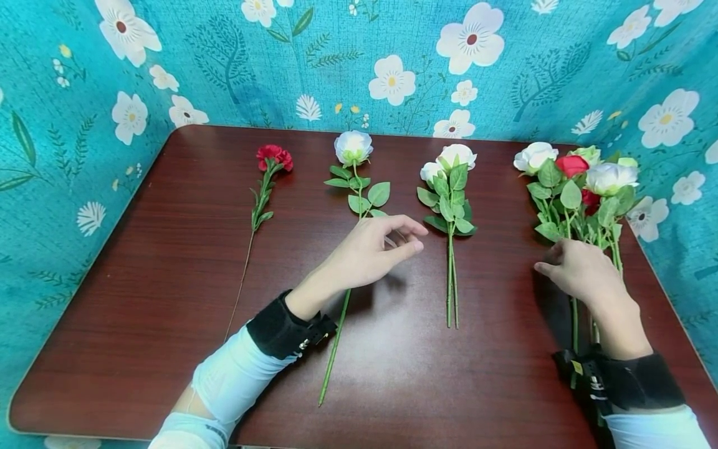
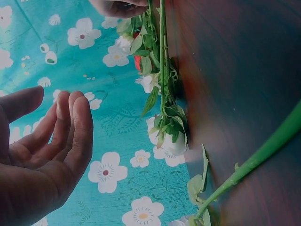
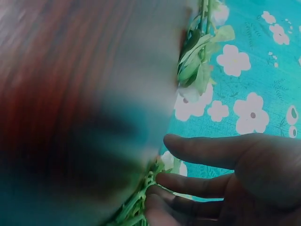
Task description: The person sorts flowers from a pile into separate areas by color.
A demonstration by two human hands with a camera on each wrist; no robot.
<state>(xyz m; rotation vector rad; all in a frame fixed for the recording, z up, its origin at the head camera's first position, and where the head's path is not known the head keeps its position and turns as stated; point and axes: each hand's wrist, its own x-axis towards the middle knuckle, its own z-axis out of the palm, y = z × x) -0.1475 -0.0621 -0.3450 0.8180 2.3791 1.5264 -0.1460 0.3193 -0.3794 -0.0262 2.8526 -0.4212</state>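
Left hand point(image 1: 373, 249) hovers over the middle of the table point(image 1: 168, 299), above the stem of the single white rose point(image 1: 353, 148). Fingers loosely extended, thumb apart, nothing gripped; the left wrist view confirms an open palm with the fingers point(image 2: 70, 127) close together. That rose lies lengthwise, head toward the far edge, stem end toward the near edge.

Right hand point(image 1: 580, 271) rests on the stems of the mixed bunch point(image 1: 583, 181) near the right edge of the table. Fingers relaxed and spread, tips touching the green stems; right wrist view shows fingertips point(image 3: 160, 195) against the stems, no closed grip seen. The bunch holds white and red heads, pointing to the far right corner.

Between the hands: a pair of white roses point(image 1: 451, 165), stems together, lying parallel to the single rose, touched by neither hand.

Toward the left edge: a red carnation point(image 1: 273, 157) on a thin stem, well apart from both hands.

Backdrop: teal floral cloth point(image 1: 224, 62) behind and beside the table.
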